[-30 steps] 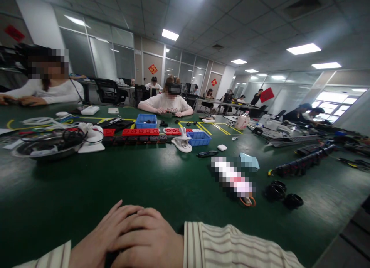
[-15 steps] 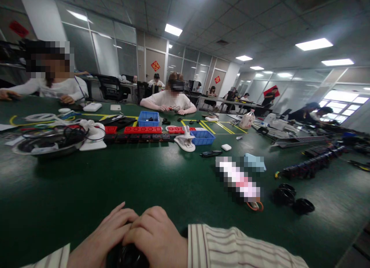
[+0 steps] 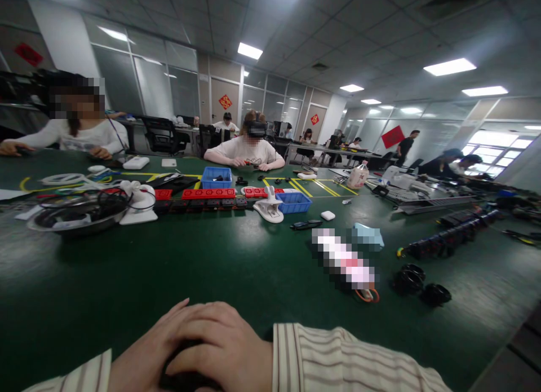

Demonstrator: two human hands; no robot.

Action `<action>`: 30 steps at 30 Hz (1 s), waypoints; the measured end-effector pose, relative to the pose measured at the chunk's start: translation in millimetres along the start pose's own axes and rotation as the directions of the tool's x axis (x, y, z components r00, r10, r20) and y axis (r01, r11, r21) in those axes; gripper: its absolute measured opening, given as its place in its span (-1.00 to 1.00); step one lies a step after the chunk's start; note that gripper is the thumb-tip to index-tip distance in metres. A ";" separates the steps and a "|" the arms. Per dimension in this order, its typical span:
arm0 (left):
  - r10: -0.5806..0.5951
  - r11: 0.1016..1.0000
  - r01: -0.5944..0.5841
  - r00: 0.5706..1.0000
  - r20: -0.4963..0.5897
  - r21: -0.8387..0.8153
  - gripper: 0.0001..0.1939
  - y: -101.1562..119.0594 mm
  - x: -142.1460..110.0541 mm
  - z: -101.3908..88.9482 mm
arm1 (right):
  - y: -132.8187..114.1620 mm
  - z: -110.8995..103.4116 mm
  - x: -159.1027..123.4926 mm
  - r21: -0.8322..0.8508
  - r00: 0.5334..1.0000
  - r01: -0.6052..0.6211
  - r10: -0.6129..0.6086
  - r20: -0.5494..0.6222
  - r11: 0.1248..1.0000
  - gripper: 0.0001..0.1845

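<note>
My left hand (image 3: 147, 352) and my right hand (image 3: 224, 347) rest together at the near edge of the green table (image 3: 236, 262), the right lying over the left. Both are curled round a dark object (image 3: 186, 375) that shows only as a black patch beneath the fingers; I cannot name it. Both wrists wear striped sleeves.
Across the table lie a metal bowl with cables (image 3: 76, 214), red and black power strips (image 3: 207, 197), two blue bins (image 3: 293, 202), a white clamp (image 3: 267, 208), black round parts (image 3: 418, 285) and a row of black parts (image 3: 448, 237). Other people sit at the far side.
My hands have stayed clasped at the near edge. The dark object showed more plainly half a second ago and is now more covered by my fingers.
</note>
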State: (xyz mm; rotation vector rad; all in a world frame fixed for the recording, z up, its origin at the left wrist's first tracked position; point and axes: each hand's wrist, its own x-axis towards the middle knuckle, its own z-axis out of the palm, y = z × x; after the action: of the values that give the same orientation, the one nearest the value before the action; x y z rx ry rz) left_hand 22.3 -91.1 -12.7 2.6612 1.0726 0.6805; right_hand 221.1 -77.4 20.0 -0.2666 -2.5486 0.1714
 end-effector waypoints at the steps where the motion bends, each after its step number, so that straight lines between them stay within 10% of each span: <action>1: -0.023 1.000 0.023 0.999 -0.025 -0.008 -0.15 2.8 -0.8 1.6 | -2.0 -1.8 -0.3 0.006 0.998 -0.037 0.037 -0.042 0.999 -0.52; 11: -0.056 0.998 0.056 0.997 0.049 -0.010 -0.43 10.5 9.5 -6.1 | -6.6 12.2 -3.4 -0.073 0.957 -0.276 0.267 -0.115 0.958 -0.40; 25: -0.068 0.997 0.070 0.996 -0.060 0.021 -0.30 8.3 0.4 6.4 | 4.7 -9.6 -0.5 -0.148 0.958 0.243 -0.214 0.189 0.959 -0.82; 30: -0.040 0.999 0.040 0.998 -0.048 -0.012 -0.25 3.6 -1.5 4.5 | -2.3 -8.8 -4.5 -0.162 0.983 0.164 -0.147 0.109 0.973 -0.77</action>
State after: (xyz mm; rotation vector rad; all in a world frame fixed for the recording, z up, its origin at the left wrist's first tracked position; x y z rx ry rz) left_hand 25.7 -94.8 -15.9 2.6197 1.1280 0.7442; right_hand 229.3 -80.0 25.3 -0.1246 -2.6706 -0.0971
